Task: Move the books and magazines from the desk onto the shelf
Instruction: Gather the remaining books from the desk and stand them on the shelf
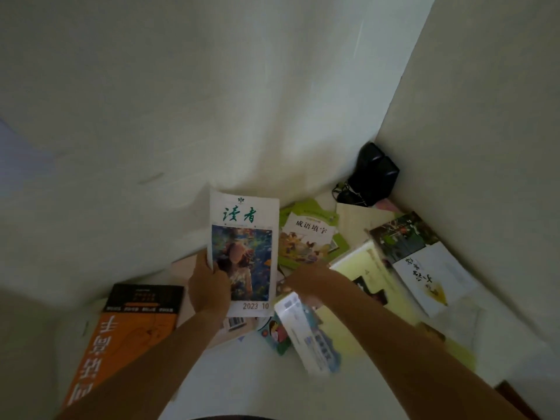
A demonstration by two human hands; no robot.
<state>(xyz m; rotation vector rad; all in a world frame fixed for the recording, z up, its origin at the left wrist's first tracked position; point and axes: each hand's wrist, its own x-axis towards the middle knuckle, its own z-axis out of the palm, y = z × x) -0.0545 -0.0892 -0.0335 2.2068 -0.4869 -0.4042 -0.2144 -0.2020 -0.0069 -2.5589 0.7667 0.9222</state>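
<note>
While the left hand [209,286] grips the white picture-cover magazine [244,253] lifted above the white desk [242,374], the blurred right hand [306,283] reaches among scattered books, its fingers' grasp impossible to tell, beside a green paperback book [309,234].

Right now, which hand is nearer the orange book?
Left. The left hand grips the 2023 magazine just right of the orange book. The right hand is farther right, beyond the magazine, at a blurred white booklet.
</note>
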